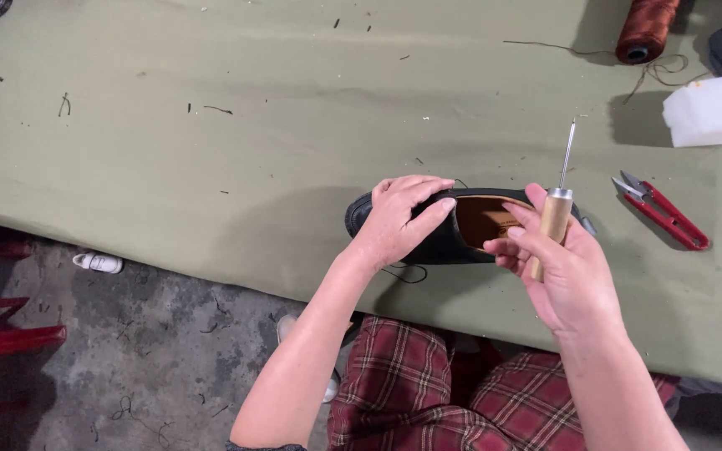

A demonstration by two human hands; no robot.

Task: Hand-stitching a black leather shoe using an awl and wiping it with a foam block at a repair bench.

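Near the worktop's front edge, the left hand (399, 219) pressed flat on the black shoe (444, 242); the right hand (566, 271) gripped an awl (556, 215), its needle clear of the leather.

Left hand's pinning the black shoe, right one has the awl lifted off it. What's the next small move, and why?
Probably tip the wooden-handled awl down toward the rim of the black leather shoe. Its metal needle points up and away, clear of the shoe, while the left hand presses the toe flat on the green cloth table and the right hand grips the handle.
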